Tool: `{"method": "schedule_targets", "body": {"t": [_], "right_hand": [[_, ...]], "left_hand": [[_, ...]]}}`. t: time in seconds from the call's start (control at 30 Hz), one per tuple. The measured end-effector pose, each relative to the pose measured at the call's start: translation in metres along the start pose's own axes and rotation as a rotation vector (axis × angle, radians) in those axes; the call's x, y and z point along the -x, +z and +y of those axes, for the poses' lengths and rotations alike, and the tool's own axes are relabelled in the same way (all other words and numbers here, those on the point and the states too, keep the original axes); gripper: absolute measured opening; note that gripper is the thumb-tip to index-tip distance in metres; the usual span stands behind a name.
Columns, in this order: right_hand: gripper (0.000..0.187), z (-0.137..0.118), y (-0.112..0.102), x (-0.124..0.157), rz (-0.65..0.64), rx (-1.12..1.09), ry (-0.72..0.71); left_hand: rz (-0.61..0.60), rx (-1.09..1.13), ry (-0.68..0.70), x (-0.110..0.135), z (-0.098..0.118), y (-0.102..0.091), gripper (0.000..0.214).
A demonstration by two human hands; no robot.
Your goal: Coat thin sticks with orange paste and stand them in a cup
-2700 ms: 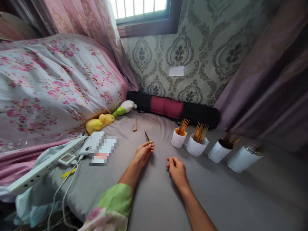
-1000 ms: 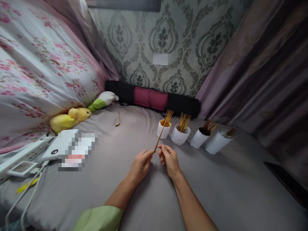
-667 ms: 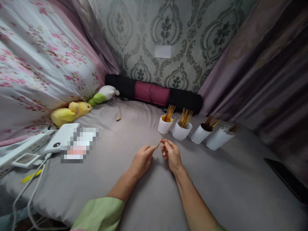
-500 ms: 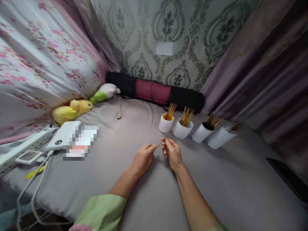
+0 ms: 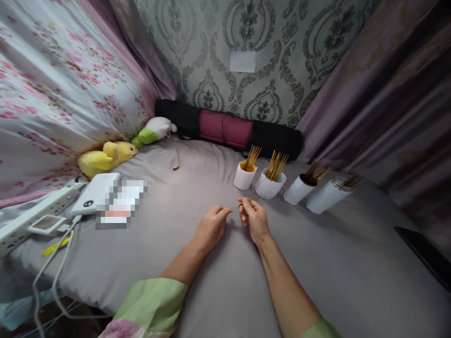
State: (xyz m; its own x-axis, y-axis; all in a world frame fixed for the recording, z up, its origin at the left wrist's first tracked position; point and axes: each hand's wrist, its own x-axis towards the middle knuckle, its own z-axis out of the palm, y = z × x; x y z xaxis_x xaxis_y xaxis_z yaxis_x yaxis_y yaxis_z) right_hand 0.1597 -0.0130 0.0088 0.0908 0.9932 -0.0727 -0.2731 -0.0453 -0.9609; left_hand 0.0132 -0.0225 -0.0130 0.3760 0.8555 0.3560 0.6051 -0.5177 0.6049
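Note:
My right hand [image 5: 254, 219] is closed in a pinch on a thin stick [image 5: 253, 190], which is hard to make out against the cups behind it. Beside it on the left, my left hand [image 5: 213, 227] has its thumb and fingers pressed together; whether the stick's near end lies in them is unclear. Just beyond my hands stand a white cup [image 5: 244, 179] and a wider white cup [image 5: 269, 188], both holding bundles of thin golden-brown sticks [image 5: 277, 164]. Farther right, two taller white-wrapped containers, a dark-mouthed one [image 5: 298, 191] and a clear-rimmed one [image 5: 326, 199], also hold sticks.
Grey cloth [image 5: 169, 206] covers the surface. A small golden stick with a bent end [image 5: 176, 162] lies back left. Plush toys [image 5: 105, 159], a white power bank [image 5: 97, 193], a power strip [image 5: 45, 216] and cables are left. A dark flat device [image 5: 423, 253] lies right; a rolled bag [image 5: 225, 126] lies behind.
The fingertips of my two hands are slightly farther apart, and the stick no longer shows clearly between them. The view has shifted a little.

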Motion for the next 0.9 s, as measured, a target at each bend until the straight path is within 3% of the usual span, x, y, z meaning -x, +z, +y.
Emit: {"method": "schedule_targets", "body": {"t": [0.27, 0.5, 0.9], "right_hand": [[0.036, 0.0018, 0.0000, -0.0015, 0.018, 0.047, -0.011], [0.035, 0.0023, 0.0000, -0.0017, 0.037, 0.119, -0.028], [0.031, 0.0086, -0.0055, -0.0026, 0.017, 0.194, -0.089]], "left_hand": [[0.110, 0.175, -0.016, 0.0008, -0.0014, 0.0035, 0.027], [0.108, 0.336, -0.068, -0.0017, 0.0021, 0.0010, 0.021], [0.101, 0.302, -0.129, -0.0041, 0.0036, 0.0034, 0.021]]}}
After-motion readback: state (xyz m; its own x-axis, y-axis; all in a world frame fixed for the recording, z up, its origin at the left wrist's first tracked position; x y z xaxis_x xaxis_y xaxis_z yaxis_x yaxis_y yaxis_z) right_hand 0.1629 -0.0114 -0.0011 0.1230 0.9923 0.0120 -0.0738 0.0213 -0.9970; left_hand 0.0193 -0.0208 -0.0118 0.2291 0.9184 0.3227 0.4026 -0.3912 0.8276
